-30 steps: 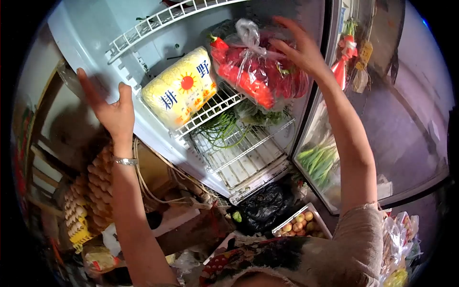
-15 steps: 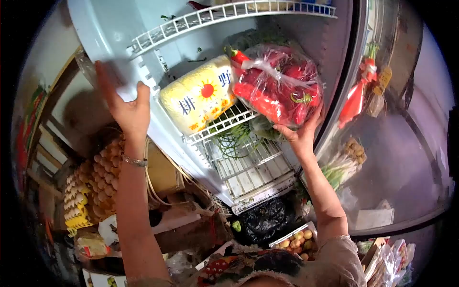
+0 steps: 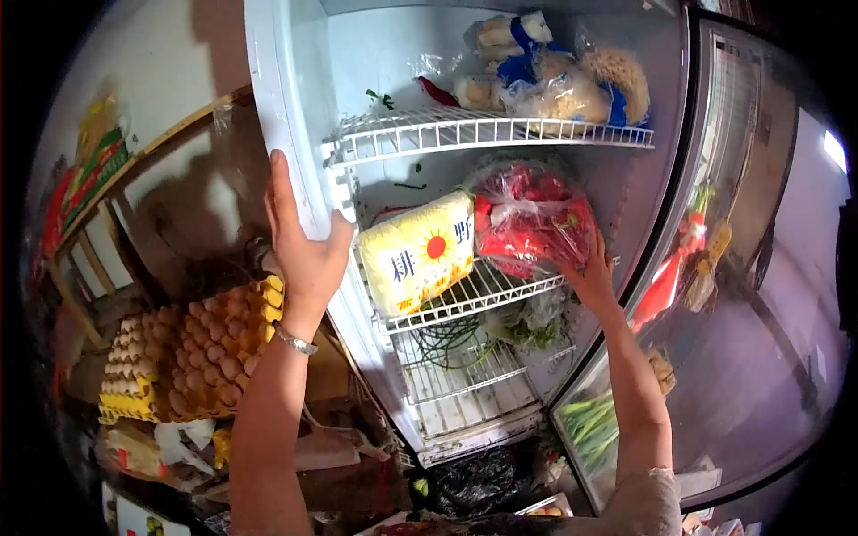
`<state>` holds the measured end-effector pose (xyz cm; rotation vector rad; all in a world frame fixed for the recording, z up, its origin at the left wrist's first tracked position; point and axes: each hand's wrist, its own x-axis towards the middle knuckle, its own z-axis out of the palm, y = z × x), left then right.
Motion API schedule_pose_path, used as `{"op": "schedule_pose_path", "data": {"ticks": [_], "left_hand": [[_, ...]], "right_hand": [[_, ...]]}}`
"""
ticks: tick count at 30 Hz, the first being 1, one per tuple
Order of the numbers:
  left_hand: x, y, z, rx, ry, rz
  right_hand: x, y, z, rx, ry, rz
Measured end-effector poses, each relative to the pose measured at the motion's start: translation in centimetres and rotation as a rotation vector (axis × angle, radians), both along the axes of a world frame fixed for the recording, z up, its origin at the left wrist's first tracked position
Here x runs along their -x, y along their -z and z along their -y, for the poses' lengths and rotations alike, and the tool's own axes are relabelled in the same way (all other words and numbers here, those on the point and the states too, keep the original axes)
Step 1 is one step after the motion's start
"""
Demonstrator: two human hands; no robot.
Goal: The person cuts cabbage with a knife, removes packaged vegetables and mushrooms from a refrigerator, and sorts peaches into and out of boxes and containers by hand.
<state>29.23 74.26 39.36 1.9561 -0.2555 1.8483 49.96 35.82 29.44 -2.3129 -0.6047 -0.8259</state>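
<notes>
My left hand (image 3: 308, 259) rests against the left edge of the open fridge (image 3: 281, 116), fingers apart and holding nothing. On the middle wire shelf (image 3: 483, 301) sits a clear bag of red peppers (image 3: 527, 223). My right hand (image 3: 585, 268) touches this bag at its lower right side, fingers spread; some fingertips are hidden beside it. Directly left of the peppers, on the same shelf, a yellow and white printed package (image 3: 417, 259) leans at a slight tilt.
The upper shelf (image 3: 492, 129) holds bagged food (image 3: 563, 89). Greens (image 3: 527, 322) lie on the lower rack. At the right stands the glass door (image 3: 724, 357). Egg trays (image 3: 197, 353) are stacked at the left, and a black bag (image 3: 474, 482) lies below the fridge.
The view has shifted, showing more of the upper shelf. My right hand has gone from above the pepper bag to its lower right side. The bag sits farther back on the shelf.
</notes>
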Motion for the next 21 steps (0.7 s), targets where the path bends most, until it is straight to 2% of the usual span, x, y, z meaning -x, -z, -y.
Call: {"op": "schedule_pose_path", "data": {"ticks": [2,4,5,7,8,10,12,14,18,20,21], "left_hand": [[0.0,0.0,0.1,0.009,-0.009,0.013],[-0.1,-0.1,0.0,0.018,-0.018,0.032],[-0.2,0.0,-0.1,-0.004,-0.027,0.04],[0.0,0.0,-0.1,-0.025,-0.039,0.028],[0.0,-0.1,-0.2,-0.02,-0.042,0.032],[0.0,0.0,-0.2,-0.036,-0.057,0.045],[0.0,0.2,-0.2,-0.004,0.008,0.021],[0.1,0.1,-0.1,0.022,0.019,0.001],[0.1,0.0,-0.2,0.03,-0.013,-0.013],[0.2,0.1,-0.1,0.04,0.013,-0.014],[0.1,0.0,-0.1,0.039,0.014,-0.01]], "right_hand": [[1.4,-0.9,-0.1,-0.024,-0.047,-0.033],[4.2,-3.7,-1.0,0.114,0.183,-0.25],[5.2,-4.2,-1.0,0.119,0.184,-0.244],[7.0,-4.5,-1.0,0.04,0.135,-0.01],[7.5,-5.2,-1.7,0.045,0.131,-0.006],[9.2,-6.5,-4.0,0.007,-0.178,0.295],[11.1,-8.6,-7.3,0.161,-0.358,0.267],[10.7,-9.9,-10.5,0.212,-0.672,0.13],[6.6,-10.6,-15.5,0.253,-0.664,0.111],[6.2,-11.9,-16.9,0.418,-0.457,-0.097],[4.7,-11.4,-17.4,0.407,-0.453,-0.073]]}}
